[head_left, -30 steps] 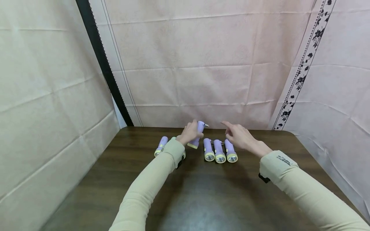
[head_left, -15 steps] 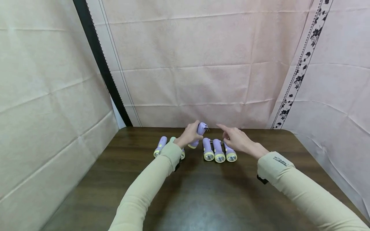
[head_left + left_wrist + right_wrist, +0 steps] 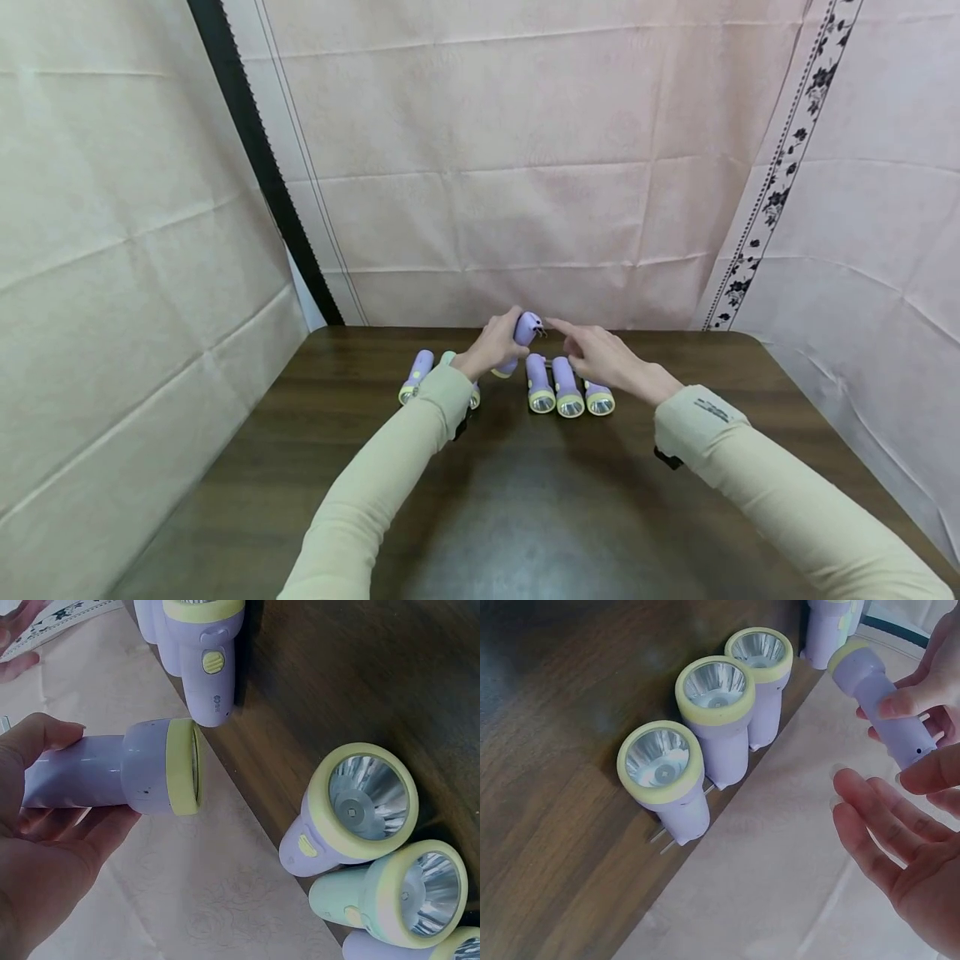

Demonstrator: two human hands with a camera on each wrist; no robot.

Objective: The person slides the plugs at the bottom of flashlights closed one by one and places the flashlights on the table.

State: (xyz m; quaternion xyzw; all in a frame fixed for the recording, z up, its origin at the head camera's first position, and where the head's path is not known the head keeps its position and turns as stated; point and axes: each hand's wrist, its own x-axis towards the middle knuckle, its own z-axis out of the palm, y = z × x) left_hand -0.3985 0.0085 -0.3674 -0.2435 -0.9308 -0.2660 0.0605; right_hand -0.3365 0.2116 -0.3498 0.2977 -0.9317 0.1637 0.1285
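Only left wrist shows the lens of the green flashlight.

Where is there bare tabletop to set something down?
The widest bare patch of wooden table lies between left sleeve and right sleeve, in front of left flashlight row and right flashlight row. Another lies left of left flashlight row. The far middle is crowded: both rows, left hand, the purple flashlight it holds, right hand.
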